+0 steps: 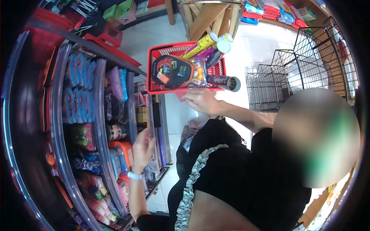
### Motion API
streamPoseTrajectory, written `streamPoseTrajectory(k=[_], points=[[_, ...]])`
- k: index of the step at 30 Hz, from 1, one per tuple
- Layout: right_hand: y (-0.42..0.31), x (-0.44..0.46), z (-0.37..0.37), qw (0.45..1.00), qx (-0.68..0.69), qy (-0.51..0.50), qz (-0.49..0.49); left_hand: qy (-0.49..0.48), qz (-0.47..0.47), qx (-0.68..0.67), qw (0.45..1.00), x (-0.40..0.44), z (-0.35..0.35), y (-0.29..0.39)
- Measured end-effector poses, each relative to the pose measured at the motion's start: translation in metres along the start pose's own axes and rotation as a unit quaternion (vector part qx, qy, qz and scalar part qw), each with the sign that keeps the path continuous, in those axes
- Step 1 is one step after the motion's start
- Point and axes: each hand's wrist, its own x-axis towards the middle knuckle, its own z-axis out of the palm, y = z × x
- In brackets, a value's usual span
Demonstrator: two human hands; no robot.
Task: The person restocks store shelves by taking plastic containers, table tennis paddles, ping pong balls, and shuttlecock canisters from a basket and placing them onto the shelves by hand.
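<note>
My right hand (203, 102) is closed at the near side of a red plastic shopping basket (151, 88), apparently gripping its rim or handle; the fingertips are partly hidden. In the basket lies a black table tennis paddle case (172, 72), with a pack of orange balls (200, 73) beside it. A dark shuttlecock tube (219, 81) pokes out over the right corner. Further back, yellow and purple tubes (200, 45) lean upward next to one with a pale lid (223, 47). My left hand (143, 148), wearing a pale wristwatch (135, 175), is empty with loosely bent fingers beside the shelf goods.
A shelf rack with clear-edged tiers (101, 127) runs along the left, packed with bagged goods. Black wire baskets (269, 77) stand at the right. Behind the red basket is a bin of wooden pieces (210, 19). A blurred patch covers the right side.
</note>
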Motion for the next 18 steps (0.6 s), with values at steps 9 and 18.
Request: streamPoseTrajectory(k=[9,18], points=[[0.132,0.065,-0.136,0.946,-0.322,-0.036,0.019,-0.262,-0.289,-0.546,0.741,0.166,0.193,0.039],[0.203,0.098,-0.11,0.715,-0.509,-0.473,0.075,-0.234,-0.486,-0.643,0.543,0.222,0.311,0.08]])
